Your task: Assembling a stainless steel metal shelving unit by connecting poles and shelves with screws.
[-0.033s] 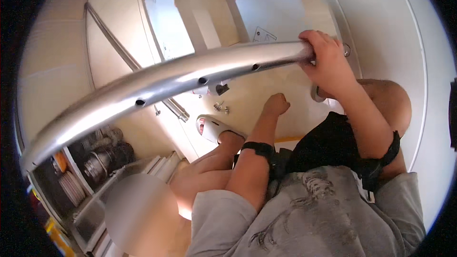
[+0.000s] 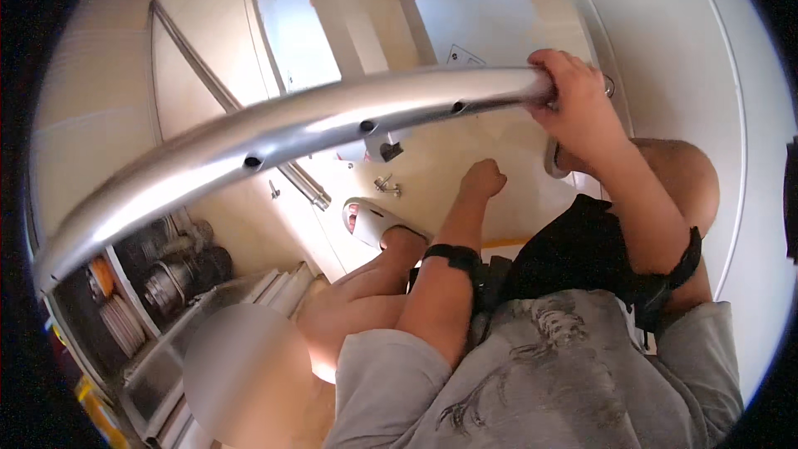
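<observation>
Pale floor, metal fittings near slipper. Hands apart: right hand clamped on right end of metal tube, held above floor; left hand in a fist, clear of tube.

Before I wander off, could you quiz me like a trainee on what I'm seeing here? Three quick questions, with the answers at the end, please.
1. Multiple choice: which hand grips the curved metal tube?
a) left only
b) right only
c) both

2. True or false: the left hand is wrapped around that tube too.

3. Fill in the blank: the left foot wears a light-coloured ____.

Key:
1. b: the right hand is closed around the tube, at the right of the picture.
2. False: the left hand is curled up and shows below the tube in the picture, apart from it.
3. Sandal.
</observation>
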`<action>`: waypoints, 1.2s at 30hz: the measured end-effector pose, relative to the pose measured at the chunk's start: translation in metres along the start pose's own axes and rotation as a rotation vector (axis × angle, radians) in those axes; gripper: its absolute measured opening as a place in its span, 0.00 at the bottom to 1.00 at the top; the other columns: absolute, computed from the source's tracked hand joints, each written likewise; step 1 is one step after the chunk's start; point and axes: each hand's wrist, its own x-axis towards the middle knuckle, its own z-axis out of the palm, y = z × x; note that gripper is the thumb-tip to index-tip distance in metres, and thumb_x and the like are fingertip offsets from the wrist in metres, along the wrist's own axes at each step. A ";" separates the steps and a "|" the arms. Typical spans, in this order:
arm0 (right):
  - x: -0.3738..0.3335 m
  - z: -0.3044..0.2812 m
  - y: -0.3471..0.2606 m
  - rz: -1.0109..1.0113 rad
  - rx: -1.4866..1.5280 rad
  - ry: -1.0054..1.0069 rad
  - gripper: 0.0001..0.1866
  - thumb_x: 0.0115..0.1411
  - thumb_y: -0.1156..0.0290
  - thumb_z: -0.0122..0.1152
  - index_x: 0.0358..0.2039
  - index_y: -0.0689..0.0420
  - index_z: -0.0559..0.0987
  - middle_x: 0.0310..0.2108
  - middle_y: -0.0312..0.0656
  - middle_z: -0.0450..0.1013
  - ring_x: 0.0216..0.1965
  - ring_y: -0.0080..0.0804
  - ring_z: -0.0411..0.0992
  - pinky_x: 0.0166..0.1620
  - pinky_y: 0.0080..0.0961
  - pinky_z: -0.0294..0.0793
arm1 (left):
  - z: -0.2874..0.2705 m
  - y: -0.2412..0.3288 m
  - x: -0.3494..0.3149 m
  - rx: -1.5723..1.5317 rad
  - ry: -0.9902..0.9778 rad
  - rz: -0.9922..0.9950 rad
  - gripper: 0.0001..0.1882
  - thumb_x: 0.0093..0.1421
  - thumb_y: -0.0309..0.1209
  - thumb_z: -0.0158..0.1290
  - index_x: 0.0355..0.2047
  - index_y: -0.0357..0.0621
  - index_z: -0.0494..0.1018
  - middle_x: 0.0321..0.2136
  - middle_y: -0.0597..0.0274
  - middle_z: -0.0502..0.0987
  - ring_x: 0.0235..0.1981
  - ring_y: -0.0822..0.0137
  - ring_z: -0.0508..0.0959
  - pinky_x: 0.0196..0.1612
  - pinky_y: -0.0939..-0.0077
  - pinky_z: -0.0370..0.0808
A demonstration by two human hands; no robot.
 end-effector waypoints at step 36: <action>-0.069 -0.057 -0.014 -0.585 0.345 -0.538 0.14 0.44 0.67 0.50 0.31 0.60 0.71 0.33 0.45 0.68 0.34 0.37 0.68 0.37 0.31 0.65 | -0.011 -0.089 -0.025 -1.319 0.350 -0.243 0.20 0.54 0.31 0.49 0.47 0.42 0.64 0.46 0.47 0.67 0.49 0.56 0.66 0.46 0.66 0.69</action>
